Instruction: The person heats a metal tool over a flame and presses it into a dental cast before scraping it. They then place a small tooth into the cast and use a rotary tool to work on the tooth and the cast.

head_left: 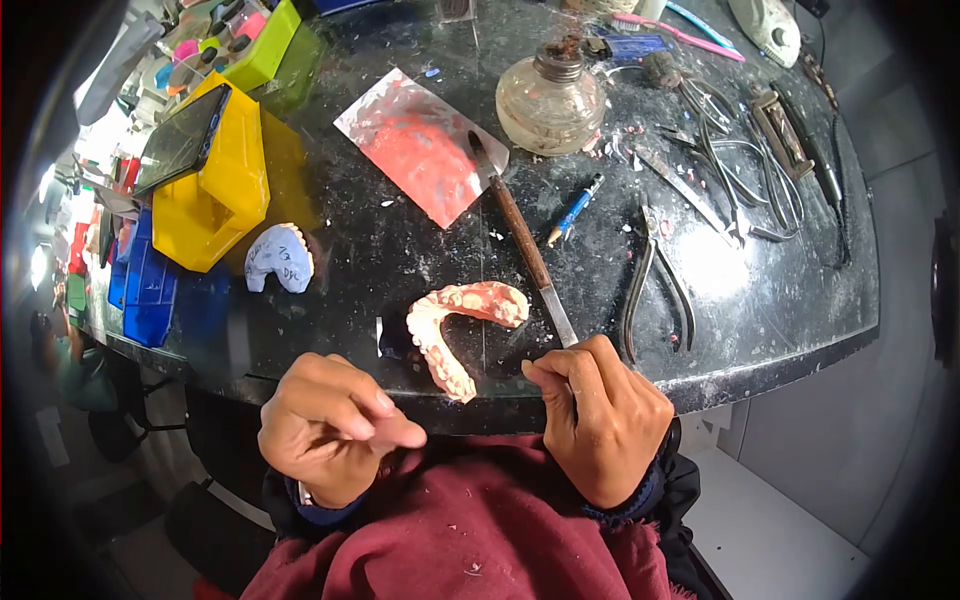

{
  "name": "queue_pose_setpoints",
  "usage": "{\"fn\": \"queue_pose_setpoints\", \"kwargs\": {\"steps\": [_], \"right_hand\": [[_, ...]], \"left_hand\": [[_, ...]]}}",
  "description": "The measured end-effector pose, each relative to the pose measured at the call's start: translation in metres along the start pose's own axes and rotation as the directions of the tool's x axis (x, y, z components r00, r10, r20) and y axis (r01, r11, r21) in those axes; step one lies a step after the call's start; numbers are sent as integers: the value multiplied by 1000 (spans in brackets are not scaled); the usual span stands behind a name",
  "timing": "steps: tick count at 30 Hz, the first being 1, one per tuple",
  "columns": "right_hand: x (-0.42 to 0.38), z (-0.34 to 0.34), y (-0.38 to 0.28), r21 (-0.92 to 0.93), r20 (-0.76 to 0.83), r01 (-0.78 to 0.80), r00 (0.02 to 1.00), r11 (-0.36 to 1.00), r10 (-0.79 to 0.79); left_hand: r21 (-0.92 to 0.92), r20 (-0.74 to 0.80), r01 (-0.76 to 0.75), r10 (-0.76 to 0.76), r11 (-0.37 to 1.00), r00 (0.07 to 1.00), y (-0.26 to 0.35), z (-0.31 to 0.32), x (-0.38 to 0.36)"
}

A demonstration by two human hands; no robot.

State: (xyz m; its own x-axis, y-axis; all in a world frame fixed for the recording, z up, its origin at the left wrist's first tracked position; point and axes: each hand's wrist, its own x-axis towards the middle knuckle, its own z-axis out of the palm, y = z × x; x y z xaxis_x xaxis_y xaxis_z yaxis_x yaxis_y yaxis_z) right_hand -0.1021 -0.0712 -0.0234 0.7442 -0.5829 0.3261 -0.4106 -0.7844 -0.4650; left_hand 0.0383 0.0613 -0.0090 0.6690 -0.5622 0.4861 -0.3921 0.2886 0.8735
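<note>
Denture (462,330), a pink arch with teeth, lies at the table's (780,330) near edge, just beyond both hands. The left hand (335,425) is curled with fingertips together, holding nothing I can see. The right hand (600,420) is pinched on something too small to tell, beside the knife (525,245). A nudge could tip the denture off. Farther left, a yellow bin (215,195) carries a phone (180,140); far off, a glass lamp (548,98) looks nearly dry.

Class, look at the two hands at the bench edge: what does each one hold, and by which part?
The right hand pinches the metal end of a long wooden-handled knife, which rests on the bench. The left hand is curled; whether it holds anything cannot be told.
</note>
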Motion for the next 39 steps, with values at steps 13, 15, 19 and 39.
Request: {"fn": "queue_pose_setpoints", "kwargs": {"steps": [13, 15, 19, 39], "right_hand": [[74, -101, 116, -338, -514, -165, 857, 926, -35], [94, -114, 170, -494, -443, -147, 890, 857, -103], [120, -111, 230, -618, -298, -72, 943, 783, -149], [-77, -116, 45, 920, -288, 348, 912, 178, -293]], "left_hand": [[210, 51, -13, 2, 978, 999, -12, -41, 4], [237, 75, -18, 0, 971, 997, -10, -47, 5], [54, -85, -90, 94, 995, 992, -1, -23, 5], [-396, 827, 346, 166, 851, 538, 33, 165, -69]]}}
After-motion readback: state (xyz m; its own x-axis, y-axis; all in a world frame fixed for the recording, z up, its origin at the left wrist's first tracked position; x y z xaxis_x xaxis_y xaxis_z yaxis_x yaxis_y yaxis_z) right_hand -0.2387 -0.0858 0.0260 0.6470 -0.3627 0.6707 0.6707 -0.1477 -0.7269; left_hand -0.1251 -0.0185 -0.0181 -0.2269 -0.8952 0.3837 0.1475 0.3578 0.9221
